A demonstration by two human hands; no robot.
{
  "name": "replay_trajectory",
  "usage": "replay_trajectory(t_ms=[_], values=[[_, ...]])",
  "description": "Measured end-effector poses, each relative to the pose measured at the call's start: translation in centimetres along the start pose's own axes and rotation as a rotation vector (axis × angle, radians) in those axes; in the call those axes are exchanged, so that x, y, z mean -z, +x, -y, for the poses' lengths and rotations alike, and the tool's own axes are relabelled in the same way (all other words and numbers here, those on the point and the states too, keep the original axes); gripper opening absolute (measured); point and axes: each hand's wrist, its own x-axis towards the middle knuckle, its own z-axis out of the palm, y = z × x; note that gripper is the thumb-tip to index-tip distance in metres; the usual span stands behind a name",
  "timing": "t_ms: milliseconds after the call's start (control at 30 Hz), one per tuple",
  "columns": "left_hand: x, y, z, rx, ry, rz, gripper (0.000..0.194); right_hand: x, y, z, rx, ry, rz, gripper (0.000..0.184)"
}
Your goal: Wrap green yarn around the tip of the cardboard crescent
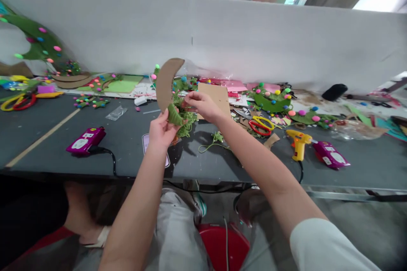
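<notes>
A brown cardboard crescent [165, 80] stands up above the table, its lower end wrapped in green yarn [175, 115]. My left hand [159, 130] grips that wrapped end between thumb and fingers. Close beside it on the right, my right hand [200, 103] has its fingers pinched together near the crescent's inner edge; what they hold is too small to make out. A loose tangle of green yarn [186, 129] hangs below the hands. Partly hidden by my left hand, a phone [146, 140] lies on the table.
Yellow-red scissors [261, 126], a yellow glue gun [299, 142] and a purple box [330, 154] lie to the right. Another purple box [86, 140] with a cable is on the left. Pom-pom-covered green crescents [273, 102] and paper scraps line the white partition [222, 34]. Someone sits at far left.
</notes>
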Motion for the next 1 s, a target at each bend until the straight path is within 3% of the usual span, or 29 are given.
replay_trajectory(t_ms=[100, 300, 400, 500, 600, 667, 767, 900, 1000], values=[[-1.2, 0.6, 1.3, -0.035, -0.058, -0.004, 0.014, 1.6, -2.5, 0.4, 0.013, -0.015, 0.06, 0.018], [-2.3, 0.0, 3.9, -0.037, -0.089, -0.03, 0.023, 3.8, -9.5, 0.6, 0.231, -0.499, 0.19, 0.018], [-2.6, -1.0, 5.7, -0.014, -0.079, -0.036, 0.023, 4.5, -13.1, 1.0, 0.254, -0.603, 0.209, 0.019], [-2.9, -2.2, 7.5, 0.003, -0.064, -0.028, 0.018, 5.2, -15.4, 0.7, 0.131, -0.556, 0.05, 0.03], [-3.1, -3.3, 8.8, 0.016, -0.042, -0.014, 0.014, 6.1, -16.9, -0.4, 0.065, -0.44, -0.343, 0.039], [-3.2, -3.8, 9.3, 0.026, -0.019, 0.005, 0.013, 6.6, -17.7, -1.4, 0.074, -0.331, -0.49, 0.034], [-3.5, -4.5, 10.0, 0.022, 0.03, 0.054, 0.007, 6.9, -18.5, -2.3, 0.035, -0.202, -0.458, 0.03], [-4.2, -5.0, 10.9, -0.011, 0.105, 0.147, 0.008, 6.9, -18.8, -1.6, 0.155, -0.22, -0.667, 0.028], [-4.5, -5.4, 11.2, -0.051, 0.188, 0.267, 0.017, 6.7, -18.7, -0.8, 0.162, -0.227, -0.584, 0.029]])
